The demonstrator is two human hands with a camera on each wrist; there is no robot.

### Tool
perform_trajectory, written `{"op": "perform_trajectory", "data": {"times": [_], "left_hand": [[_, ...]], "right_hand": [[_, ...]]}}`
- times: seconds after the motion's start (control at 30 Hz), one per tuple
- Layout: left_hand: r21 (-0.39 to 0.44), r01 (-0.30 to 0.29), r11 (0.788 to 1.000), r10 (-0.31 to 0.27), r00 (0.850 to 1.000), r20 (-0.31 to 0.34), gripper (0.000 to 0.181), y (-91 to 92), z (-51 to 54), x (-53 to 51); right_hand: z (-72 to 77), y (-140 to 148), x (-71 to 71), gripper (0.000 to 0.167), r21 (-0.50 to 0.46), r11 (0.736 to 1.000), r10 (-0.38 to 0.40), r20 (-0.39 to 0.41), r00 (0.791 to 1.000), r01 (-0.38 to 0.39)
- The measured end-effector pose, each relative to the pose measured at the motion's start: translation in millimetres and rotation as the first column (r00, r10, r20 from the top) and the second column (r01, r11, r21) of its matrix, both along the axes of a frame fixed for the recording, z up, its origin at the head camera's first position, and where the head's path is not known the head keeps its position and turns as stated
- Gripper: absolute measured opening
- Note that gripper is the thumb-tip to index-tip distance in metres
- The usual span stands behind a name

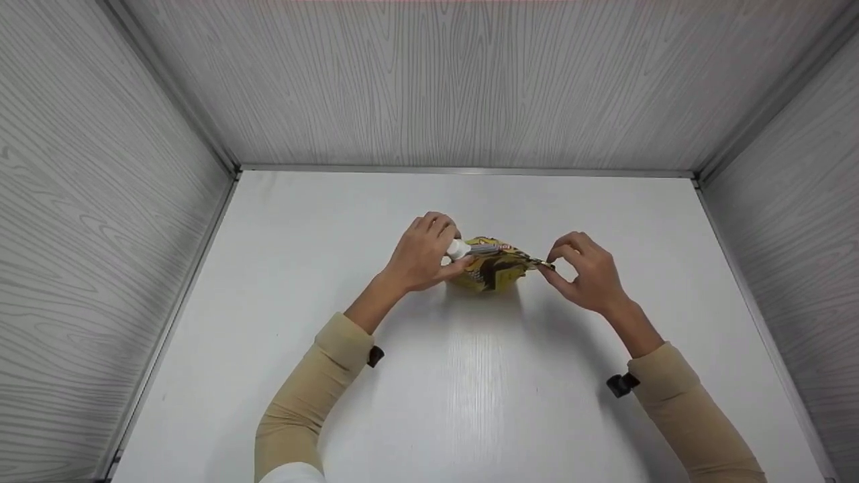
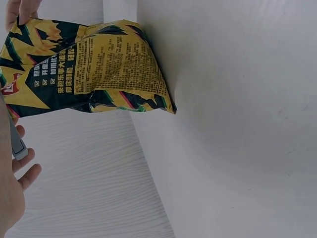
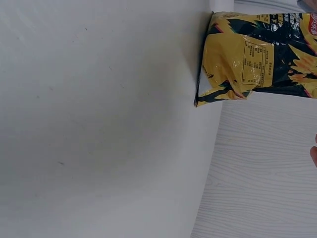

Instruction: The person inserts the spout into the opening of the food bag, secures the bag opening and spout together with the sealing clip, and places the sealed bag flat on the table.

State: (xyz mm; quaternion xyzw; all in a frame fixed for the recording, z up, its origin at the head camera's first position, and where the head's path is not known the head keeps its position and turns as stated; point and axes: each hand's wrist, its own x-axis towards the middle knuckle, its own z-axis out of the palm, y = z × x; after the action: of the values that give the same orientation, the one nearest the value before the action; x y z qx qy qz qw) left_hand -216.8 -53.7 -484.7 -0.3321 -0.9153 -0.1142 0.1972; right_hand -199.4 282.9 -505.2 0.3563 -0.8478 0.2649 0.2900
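Observation:
A yellow and black snack bag (image 1: 493, 272) stands upright on the table, its printed back facing the left wrist camera (image 2: 109, 64). My left hand (image 1: 424, 255) holds a grey bar with a white round end (image 1: 458, 249), which looks like a bag clip. This bar lies along the bag's top edge; whether it is fastened there I cannot tell. In the left wrist view the bar's grey end (image 2: 19, 148) shows beside spread fingertips. My right hand (image 1: 587, 272) pinches the top right corner of the bag between thumb and fingers. Only fingertips (image 3: 314, 154) of it show in the right wrist view.
The white table (image 1: 470, 389) spreads around the bag. Wood-grain panels enclose it at the back (image 1: 463, 87), the left (image 1: 87, 235) and the right (image 1: 798, 221), with a metal strip (image 1: 402, 170) along the back edge.

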Motion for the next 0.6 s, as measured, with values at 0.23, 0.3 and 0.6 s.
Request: {"op": "perform_trajectory", "data": {"times": [0.23,0.3,0.6], "left_hand": [[0.057,0.001,0.998,0.000,1.000,-0.016,0.048,-3.5,-3.9,0.7],[0.068,-0.002,0.998,0.002,1.000,-0.012,0.048,-4.0,-4.7,0.9],[0.129,-0.027,0.991,0.025,1.000,0.016,0.055,-6.9,-12.9,2.2]], "right_hand": [[-4.7,-5,-0.2,0.015,-0.040,0.999,0.005,-0.039,0.999,-0.007],[-5.5,-6,-0.6,0.015,-0.046,0.999,0.003,-0.046,0.999,-0.005],[-8.7,-7,0.2,0.016,-0.059,0.998,-0.027,-0.052,0.998,0.024]]}}
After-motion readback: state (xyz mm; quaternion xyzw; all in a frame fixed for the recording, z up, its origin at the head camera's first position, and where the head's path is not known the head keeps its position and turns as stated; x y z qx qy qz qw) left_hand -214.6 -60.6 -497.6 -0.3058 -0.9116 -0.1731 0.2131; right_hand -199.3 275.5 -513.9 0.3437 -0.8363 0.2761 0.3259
